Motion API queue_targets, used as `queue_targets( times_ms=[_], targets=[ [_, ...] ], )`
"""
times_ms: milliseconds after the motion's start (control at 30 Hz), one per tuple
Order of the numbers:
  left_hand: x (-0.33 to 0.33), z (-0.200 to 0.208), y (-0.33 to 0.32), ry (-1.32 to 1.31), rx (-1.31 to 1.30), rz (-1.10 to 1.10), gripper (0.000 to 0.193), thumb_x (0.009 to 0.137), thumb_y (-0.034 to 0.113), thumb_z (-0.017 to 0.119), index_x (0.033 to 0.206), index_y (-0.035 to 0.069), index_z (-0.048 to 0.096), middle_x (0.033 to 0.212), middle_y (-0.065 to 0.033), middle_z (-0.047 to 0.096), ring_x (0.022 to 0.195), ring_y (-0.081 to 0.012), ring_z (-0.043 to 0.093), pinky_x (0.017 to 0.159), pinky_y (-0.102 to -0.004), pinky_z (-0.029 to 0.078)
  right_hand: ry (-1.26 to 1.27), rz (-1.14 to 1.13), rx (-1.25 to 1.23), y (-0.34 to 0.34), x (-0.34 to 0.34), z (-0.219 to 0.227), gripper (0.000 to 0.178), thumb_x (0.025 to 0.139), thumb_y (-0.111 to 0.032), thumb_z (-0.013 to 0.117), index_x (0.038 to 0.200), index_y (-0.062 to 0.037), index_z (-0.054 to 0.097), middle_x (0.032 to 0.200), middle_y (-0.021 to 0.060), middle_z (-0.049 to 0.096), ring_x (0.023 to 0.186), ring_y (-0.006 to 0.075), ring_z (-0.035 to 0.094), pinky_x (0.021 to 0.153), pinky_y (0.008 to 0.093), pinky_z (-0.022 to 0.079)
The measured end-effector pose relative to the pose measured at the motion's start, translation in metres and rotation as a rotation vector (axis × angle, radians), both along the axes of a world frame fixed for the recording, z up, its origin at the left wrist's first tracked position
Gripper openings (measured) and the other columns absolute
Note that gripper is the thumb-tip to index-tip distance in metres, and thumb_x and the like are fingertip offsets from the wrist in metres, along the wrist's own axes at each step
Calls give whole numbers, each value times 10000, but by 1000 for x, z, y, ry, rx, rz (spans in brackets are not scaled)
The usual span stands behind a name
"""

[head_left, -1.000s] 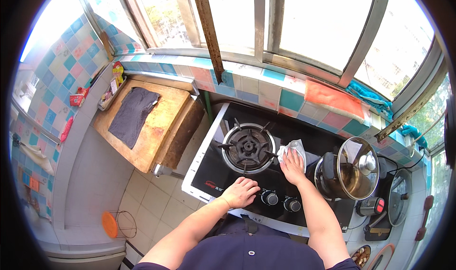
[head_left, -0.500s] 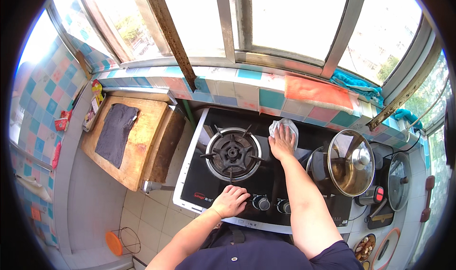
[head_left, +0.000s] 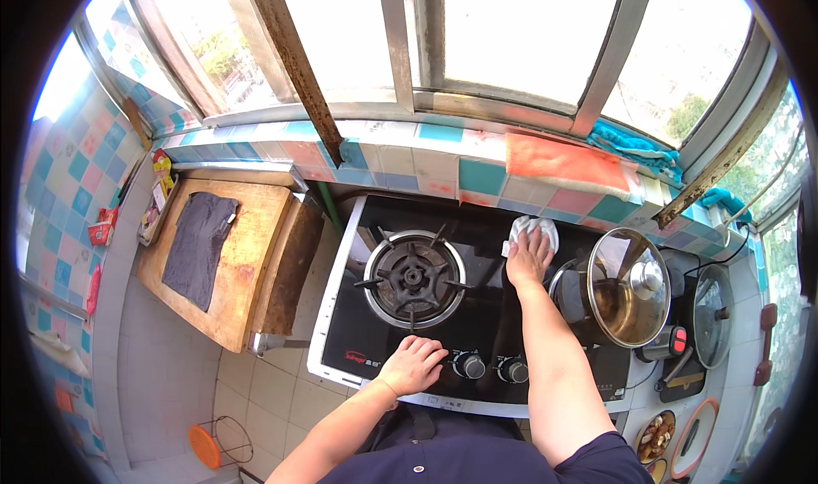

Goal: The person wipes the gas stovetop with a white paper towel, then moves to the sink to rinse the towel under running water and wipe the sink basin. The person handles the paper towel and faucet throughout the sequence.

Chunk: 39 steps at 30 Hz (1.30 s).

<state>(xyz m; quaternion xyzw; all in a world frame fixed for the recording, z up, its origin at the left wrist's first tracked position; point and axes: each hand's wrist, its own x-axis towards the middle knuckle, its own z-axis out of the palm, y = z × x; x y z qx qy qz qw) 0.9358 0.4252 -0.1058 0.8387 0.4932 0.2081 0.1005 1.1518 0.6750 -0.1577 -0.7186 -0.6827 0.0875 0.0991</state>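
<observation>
One pale cloth (head_left: 546,227) lay beneath the right fingers, on the black top of one stove (head_left: 491,318). The right hand (head_left: 529,258) was palm-down, arm stretched forward, its fingers slightly apart and laid over the cloth. The left hand (head_left: 414,366) rested at the stove's front edge, elbow bent, fingers together and loosely curled. Two knobs (head_left: 469,365) sat just right of the left fingers, and one burner (head_left: 413,277) just beyond them. One pot with a glass lid (head_left: 630,288) stood right of the right fingers. A red-and-white label (head_left: 361,358) marked the glass left of the left fingers.
</observation>
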Motion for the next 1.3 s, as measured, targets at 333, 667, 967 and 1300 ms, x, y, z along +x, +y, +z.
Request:
queue_targets(
  times_ms=[333,667,967,1300],
  targets=[
    [1,-9,1,-26,-5,-28,332,782,209,655,1091,102,595,1094,-37,567,1039,-215,533,940,-386,395,-98,393,-20,15,-49,4,502,973,-380,370,1427,-164,379,1559,66,199,1444,299,127,1158,481,95],
    [-5,-10,-3,12,-20,-12,326,816,221,620,1116,100,581,1145,-54,547,1074,-224,515,969,-390,370,-84,519,-45,-77,-26,13,536,970,-352,390,1431,-81,354,1567,105,149,1449,297,114,1168,464,82],
    [-3,-12,-6,-12,4,8,337,799,199,641,1105,85,555,1120,-82,531,1056,-256,516,963,-402,379,-66,487,-179,-110,18,20,599,970,-385,383,1469,-67,289,1584,109,76,1463,276,49,1172,449,40],
    [-1,-16,-9,-78,22,59,379,785,157,647,1136,71,534,1137,-112,506,1080,-300,503,980,-411,393,143,674,-447,-145,-22,53,586,867,-160,563,1429,-139,400,1571,90,177,1455,257,135,1168,393,140]
  ],
)
